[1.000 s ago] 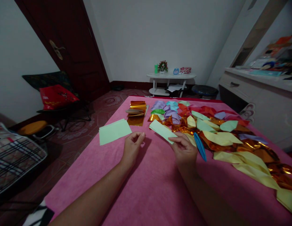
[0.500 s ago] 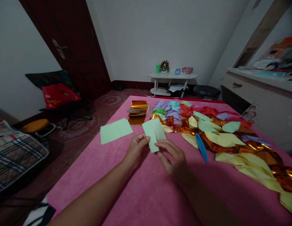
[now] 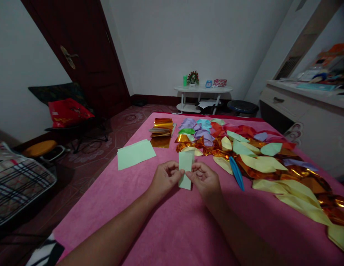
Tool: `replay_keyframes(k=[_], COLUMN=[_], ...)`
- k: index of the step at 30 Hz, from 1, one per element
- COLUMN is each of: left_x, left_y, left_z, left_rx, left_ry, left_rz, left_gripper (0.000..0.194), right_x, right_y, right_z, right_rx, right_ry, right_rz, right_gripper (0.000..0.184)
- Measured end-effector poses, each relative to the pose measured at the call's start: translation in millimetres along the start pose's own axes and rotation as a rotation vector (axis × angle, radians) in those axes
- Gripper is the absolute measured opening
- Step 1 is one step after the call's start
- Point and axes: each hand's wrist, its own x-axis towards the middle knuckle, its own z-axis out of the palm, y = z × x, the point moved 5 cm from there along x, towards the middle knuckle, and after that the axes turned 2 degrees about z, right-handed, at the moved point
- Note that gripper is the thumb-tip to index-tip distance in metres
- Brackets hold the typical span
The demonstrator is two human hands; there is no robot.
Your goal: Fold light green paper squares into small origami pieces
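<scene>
A pale green sheet of paper (image 3: 185,162), folded into a narrow upright strip, is held just above the pink cloth. My left hand (image 3: 168,177) pinches its left edge, thumb on the front face. On the opposite edge my right hand (image 3: 206,181) grips the same paper, its thumb also in front and its fingers curled behind. To the left lies a stack of pale green sheets (image 3: 136,154). Behind that is a pile of gold foil paper (image 3: 161,132). A blue folded paper piece (image 3: 236,173) lies right of my right hand.
Many folded pieces in yellow (image 3: 263,163), gold, purple and red spread over the right side of the pink-covered table (image 3: 105,221). A white side table (image 3: 203,89) stands by the wall, a dresser (image 3: 307,114) at right, and a chair with a red bag (image 3: 69,113) at left.
The green paper has gone from a tilted, partly opened fold to a narrower upright strip. My right hand has shifted its grip to the strip's right edge, thumb now in front.
</scene>
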Motion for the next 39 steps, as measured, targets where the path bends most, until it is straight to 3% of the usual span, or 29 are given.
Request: replay_keyframes(k=[8, 15, 27, 39], left_x=[-1.2, 0.8, 0.5, 1.2], left_y=[12.2, 4.9, 6.2, 2.5], left_z=[2.3, 0.7, -4.1, -1.5], left_rx=[-0.074, -0.095, -0.132, -0.168], left_ry=[-0.015, 0.026, 0.115, 0.075], left_rz=[0.023, -0.053, -0.051, -0.061], left_gripper=[0.031, 0.032, 0.028, 0.027], right_x=[-2.3, -0.9, 2.9, 1.1], right_y=[1.3, 0.8, 2.2, 2.9], right_z=[-3.2, -4.2, -8.5, -6.7], right_rx=[0.022, 0.066, 0.147, 0.086], right_ry=[-0.003, 0.012, 0.042, 0.052], right_rz=[0.024, 0.063, 0.111, 0.066], right_gripper=[0.023, 0.027, 0.026, 0.025])
